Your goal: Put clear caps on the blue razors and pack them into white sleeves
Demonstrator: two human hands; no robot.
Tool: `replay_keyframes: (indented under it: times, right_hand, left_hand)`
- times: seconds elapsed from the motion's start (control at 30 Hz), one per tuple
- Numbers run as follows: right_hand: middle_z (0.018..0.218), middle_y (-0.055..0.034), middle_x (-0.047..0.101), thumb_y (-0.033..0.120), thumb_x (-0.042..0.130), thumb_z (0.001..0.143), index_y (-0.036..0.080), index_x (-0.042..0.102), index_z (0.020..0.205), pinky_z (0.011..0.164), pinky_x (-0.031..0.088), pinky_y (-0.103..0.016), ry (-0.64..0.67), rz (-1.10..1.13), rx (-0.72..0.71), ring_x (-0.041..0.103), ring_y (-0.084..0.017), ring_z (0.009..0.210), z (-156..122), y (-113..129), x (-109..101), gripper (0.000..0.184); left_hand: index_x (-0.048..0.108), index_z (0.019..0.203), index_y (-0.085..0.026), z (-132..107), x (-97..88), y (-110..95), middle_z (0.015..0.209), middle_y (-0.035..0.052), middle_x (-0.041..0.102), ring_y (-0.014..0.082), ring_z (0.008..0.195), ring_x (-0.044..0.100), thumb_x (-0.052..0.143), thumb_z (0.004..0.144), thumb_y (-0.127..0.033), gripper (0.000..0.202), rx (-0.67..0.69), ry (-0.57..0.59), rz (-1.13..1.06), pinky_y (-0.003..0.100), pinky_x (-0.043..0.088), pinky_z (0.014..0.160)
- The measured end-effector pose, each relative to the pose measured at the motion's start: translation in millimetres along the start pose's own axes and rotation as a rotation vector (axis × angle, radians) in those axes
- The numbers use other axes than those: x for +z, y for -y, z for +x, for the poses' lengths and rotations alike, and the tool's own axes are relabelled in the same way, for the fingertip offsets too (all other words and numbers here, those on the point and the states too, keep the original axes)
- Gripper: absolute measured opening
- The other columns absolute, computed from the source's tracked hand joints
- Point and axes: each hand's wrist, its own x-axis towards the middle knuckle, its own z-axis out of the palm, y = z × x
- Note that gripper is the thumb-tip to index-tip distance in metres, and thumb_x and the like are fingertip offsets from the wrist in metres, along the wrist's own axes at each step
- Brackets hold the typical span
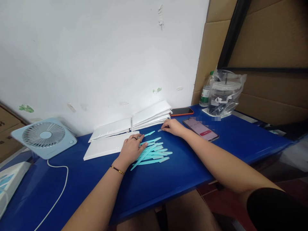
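Note:
Several turquoise eyebrow razors (150, 153) lie in a loose, overlapping pile on the blue table. My left hand (131, 148) rests over the pile's left side, its thumb on the handles. Under its fingertips is a single razor (149, 133), lying a little apart from the others with its head pointing right. My right hand (174, 127) is closed in a pinch just right of that razor. Between its thumb and forefinger sits a small translucent blade cap (160, 130). White flat packs (103, 146) lie beside and behind my left hand, partly covered by it.
Stacked white packs (151, 115) lean near the wall. A blue fan (45, 136) with a white cable stands left. To the right are an orange-edged phone (182, 111), a lit phone (201, 129), a bottle (205, 94) and a bagged cup (225, 96). The table's front edge (168, 200) is close.

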Motion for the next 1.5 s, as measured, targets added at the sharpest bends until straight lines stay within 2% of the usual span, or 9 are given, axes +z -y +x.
replay_keyframes:
  times: [0.27, 0.77, 0.83, 0.97, 1.07, 1.17, 1.27, 1.37, 1.5]
  right_hand:
    - [0.081, -0.0041, 0.067, 0.02, 0.064, 0.074, 0.018, 0.073, 0.081, 0.067, 0.042, -0.022, 0.036, 0.098, -0.045, 0.059, -0.013, 0.071, 2.5, 6.8, 5.6, 0.011]
    - [0.074, -0.0047, 0.069, 0.023, 0.065, 0.072, 0.015, 0.073, 0.081, 0.061, 0.043, -0.021, 0.122, 0.185, 0.027, 0.06, -0.013, 0.065, 3.6, 38.8, 10.4, 0.014]
    - [0.085, -0.0066, 0.068, 0.033, 0.065, 0.073, 0.016, 0.072, 0.09, 0.067, 0.044, -0.024, 0.133, 0.177, -0.011, 0.061, -0.016, 0.076, 0.9, 42.1, 5.9, 0.025]
    - [0.118, -0.013, 0.056, 0.056, 0.069, 0.061, 0.017, 0.052, 0.125, 0.083, 0.042, -0.034, 0.26, 0.087, -0.031, 0.05, -0.028, 0.107, -11.8, 62.4, -6.5, 0.077]
    - [0.122, -0.0166, 0.049, 0.061, 0.072, 0.048, 0.013, 0.048, 0.127, 0.085, 0.041, -0.04, 0.399, -0.063, -0.028, 0.044, -0.034, 0.111, -23.5, 87.5, -12.0, 0.095]
    - [0.105, -0.0137, 0.052, 0.055, 0.071, 0.053, 0.014, 0.056, 0.111, 0.078, 0.044, -0.039, 0.427, -0.152, -0.054, 0.048, -0.031, 0.098, -31.3, 108.7, -11.0, 0.072]
    - [0.096, -0.0122, 0.053, 0.035, 0.066, 0.063, 0.015, 0.056, 0.098, 0.069, 0.045, -0.033, 0.41, -0.211, -0.074, 0.05, -0.027, 0.091, -33.5, 117.9, -4.9, 0.041]
    - [0.093, -0.0124, 0.056, 0.022, 0.061, 0.063, 0.015, 0.054, 0.093, 0.065, 0.045, -0.032, 0.396, -0.279, -0.095, 0.053, -0.027, 0.088, -32.3, 117.5, 2.2, 0.032]
    - [0.09, -0.0123, 0.059, 0.021, 0.058, 0.065, 0.014, 0.056, 0.088, 0.068, 0.045, -0.034, 0.425, -0.337, -0.176, 0.057, -0.025, 0.081, -29.5, 115.2, 9.5, 0.024]
  left_hand:
    - [0.051, 0.126, -0.025, -0.2, -0.8, -1.0, 0.126, 0.0073, 0.052, 0.0253, 0.117, 0.042, 0.026, 0.091, -0.051, 0.05, 0.044, 0.021, -0.025, 0.041, 0.038, 0.092]
    - [0.048, 0.129, -0.023, -1.1, -4.5, 2.1, 0.129, 0.0083, 0.05, 0.0249, 0.118, 0.042, 0.028, 0.088, -0.057, 0.056, 0.101, 0.083, -0.105, 0.039, 0.037, 0.095]
    - [0.044, 0.132, -0.023, -3.5, -7.3, 2.3, 0.132, 0.0093, 0.047, 0.0269, 0.12, 0.039, 0.034, 0.083, -0.063, 0.064, 0.096, 0.112, -0.105, 0.04, 0.035, 0.096]
    - [0.034, 0.138, -0.023, -11.0, -13.9, 0.9, 0.138, 0.0119, 0.039, 0.0327, 0.126, 0.031, 0.053, 0.062, -0.074, 0.094, 0.119, 0.191, -0.094, 0.045, 0.027, 0.1]
    - [0.038, 0.135, -0.023, -15.8, -19.0, -3.2, 0.134, 0.0124, 0.043, 0.0339, 0.123, 0.033, 0.061, 0.053, -0.073, 0.099, 0.123, 0.193, -0.072, 0.046, 0.026, 0.099]
    - [0.049, 0.123, -0.025, -17.8, -23.9, -10.6, 0.116, 0.0097, 0.055, 0.0297, 0.112, 0.044, 0.06, 0.065, -0.063, 0.07, 0.142, 0.165, -0.056, 0.042, 0.031, 0.093]
    - [0.054, 0.11, -0.024, -17.9, -25.6, -20.8, 0.099, 0.0064, 0.061, 0.0248, 0.095, 0.053, 0.056, 0.076, -0.047, 0.041, 0.203, 0.188, -0.018, 0.038, 0.036, 0.084]
    - [0.056, 0.097, -0.019, -17.9, -21.4, -32.5, 0.086, 0.0073, 0.062, 0.0229, 0.081, 0.056, 0.051, 0.078, -0.03, 0.023, 0.216, 0.201, 0.079, 0.035, 0.04, 0.073]
    - [0.055, 0.086, -0.017, -19.6, -11.0, -45.7, 0.082, 0.0083, 0.061, 0.0219, 0.077, 0.057, 0.046, 0.075, -0.02, 0.014, 0.131, 0.167, 0.128, 0.033, 0.043, 0.067]
